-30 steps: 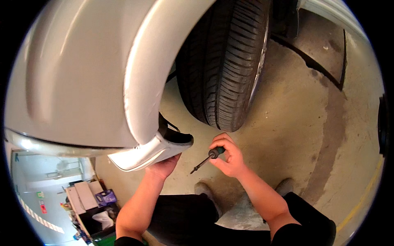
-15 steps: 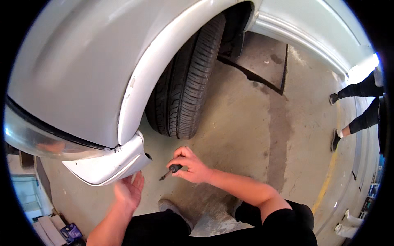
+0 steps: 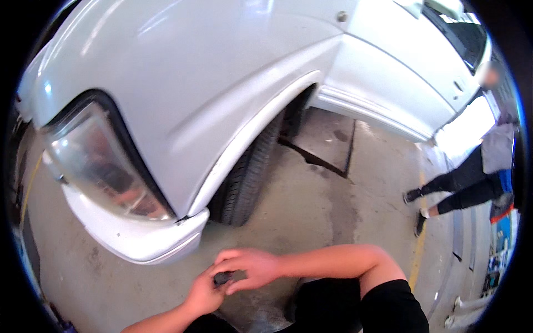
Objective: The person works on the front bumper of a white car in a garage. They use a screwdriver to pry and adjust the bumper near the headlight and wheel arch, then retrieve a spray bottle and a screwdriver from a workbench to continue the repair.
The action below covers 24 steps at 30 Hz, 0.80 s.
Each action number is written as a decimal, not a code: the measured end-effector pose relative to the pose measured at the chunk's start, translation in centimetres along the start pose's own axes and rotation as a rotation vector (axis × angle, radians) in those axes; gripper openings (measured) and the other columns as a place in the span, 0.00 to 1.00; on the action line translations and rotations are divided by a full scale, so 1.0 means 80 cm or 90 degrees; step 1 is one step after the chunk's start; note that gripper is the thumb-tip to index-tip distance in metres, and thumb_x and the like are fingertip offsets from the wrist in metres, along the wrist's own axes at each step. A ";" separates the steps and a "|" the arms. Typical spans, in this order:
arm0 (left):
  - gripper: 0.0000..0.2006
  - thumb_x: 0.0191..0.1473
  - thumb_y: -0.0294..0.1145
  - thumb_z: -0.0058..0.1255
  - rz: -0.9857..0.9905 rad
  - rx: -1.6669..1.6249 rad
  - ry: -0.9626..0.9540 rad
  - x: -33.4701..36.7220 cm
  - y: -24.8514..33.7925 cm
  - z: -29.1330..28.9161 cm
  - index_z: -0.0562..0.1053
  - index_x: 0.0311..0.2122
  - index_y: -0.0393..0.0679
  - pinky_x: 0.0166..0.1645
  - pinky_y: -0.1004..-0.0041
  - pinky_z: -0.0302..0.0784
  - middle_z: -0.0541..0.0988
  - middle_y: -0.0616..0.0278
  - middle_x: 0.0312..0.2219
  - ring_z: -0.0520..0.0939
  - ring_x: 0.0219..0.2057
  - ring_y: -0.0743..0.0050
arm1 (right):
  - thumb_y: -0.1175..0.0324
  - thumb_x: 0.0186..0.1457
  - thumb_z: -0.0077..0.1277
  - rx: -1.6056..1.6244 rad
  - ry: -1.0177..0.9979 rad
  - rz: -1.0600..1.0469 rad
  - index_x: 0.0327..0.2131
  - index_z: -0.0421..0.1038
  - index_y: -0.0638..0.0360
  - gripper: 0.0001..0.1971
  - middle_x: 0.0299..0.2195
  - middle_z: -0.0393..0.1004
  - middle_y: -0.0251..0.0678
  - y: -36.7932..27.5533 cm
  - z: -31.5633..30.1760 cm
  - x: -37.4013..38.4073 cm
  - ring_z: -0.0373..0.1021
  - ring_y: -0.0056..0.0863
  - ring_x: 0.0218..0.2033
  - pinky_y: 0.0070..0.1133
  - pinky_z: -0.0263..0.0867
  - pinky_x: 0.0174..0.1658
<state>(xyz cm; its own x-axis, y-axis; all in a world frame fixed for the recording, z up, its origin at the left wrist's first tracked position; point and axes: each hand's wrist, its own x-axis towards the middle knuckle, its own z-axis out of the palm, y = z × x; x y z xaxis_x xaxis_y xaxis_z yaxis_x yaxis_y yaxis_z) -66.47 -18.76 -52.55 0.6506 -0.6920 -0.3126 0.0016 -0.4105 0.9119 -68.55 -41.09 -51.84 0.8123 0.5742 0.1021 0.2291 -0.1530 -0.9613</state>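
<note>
In front of my body my two hands meet, just below the car's front corner. My right hand (image 3: 254,270) is closed round a small screwdriver (image 3: 222,278) with a dark handle; its shaft is hidden. Right against it, my left hand (image 3: 205,293) looks curled shut at the tool's end. My right hand covers most of its fingers, so what they grip does not show. The white bumper corner (image 3: 150,240) lies beyond my hands, apart from them, under the clouded headlight (image 3: 108,158).
The silver-white fender (image 3: 222,83) arches over the front tyre (image 3: 247,186). A cut slab (image 3: 327,139) with dark gaps lies in the concrete floor beside it. At the right another person (image 3: 469,172) stands near a yellow floor line (image 3: 415,258).
My left hand has left the bumper corner and come to my right hand at the screwdriver. My view has tilted up, showing more headlight and door.
</note>
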 end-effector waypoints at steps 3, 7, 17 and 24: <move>0.22 0.54 0.23 0.60 0.016 0.006 0.037 0.002 -0.003 0.000 0.73 0.55 0.43 0.51 0.68 0.76 0.79 0.55 0.45 0.81 0.47 0.60 | 0.61 0.55 0.62 -0.198 0.034 -0.111 0.51 0.74 0.54 0.21 0.48 0.74 0.41 0.036 -0.040 -0.024 0.73 0.40 0.48 0.31 0.71 0.51; 0.19 0.55 0.24 0.59 -0.034 0.017 0.005 -0.007 0.007 -0.015 0.74 0.53 0.44 0.52 0.68 0.74 0.77 0.56 0.45 0.79 0.45 0.60 | 0.61 0.59 0.56 -0.098 0.448 0.243 0.37 0.75 0.56 0.09 0.27 0.75 0.33 0.141 -0.069 -0.073 0.72 0.22 0.31 0.24 0.70 0.37; 0.15 0.60 0.26 0.56 -0.084 0.004 -0.057 -0.003 -0.003 -0.015 0.73 0.52 0.42 0.56 0.71 0.72 0.77 0.60 0.47 0.78 0.50 0.71 | 0.53 0.66 0.43 0.556 0.726 0.250 0.29 0.61 0.49 0.15 0.23 0.62 0.26 0.120 -0.099 0.013 0.61 0.21 0.25 0.23 0.61 0.31; 0.13 0.62 0.30 0.56 -0.140 -0.037 -0.060 -0.001 -0.007 -0.017 0.73 0.50 0.40 0.53 0.72 0.73 0.78 0.63 0.42 0.78 0.45 0.76 | 0.59 0.64 0.42 0.566 0.837 0.333 0.26 0.59 0.49 0.12 0.22 0.60 0.26 0.173 -0.124 -0.031 0.59 0.20 0.24 0.23 0.59 0.30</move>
<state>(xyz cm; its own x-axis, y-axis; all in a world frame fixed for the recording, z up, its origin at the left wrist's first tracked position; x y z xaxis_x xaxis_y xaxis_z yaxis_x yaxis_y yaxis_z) -65.47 -17.67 -52.66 0.5560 -0.6431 -0.5266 0.1811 -0.5246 0.8319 -62.04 -52.60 -62.88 0.6701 -0.4798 -0.5664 -0.1745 0.6398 -0.7485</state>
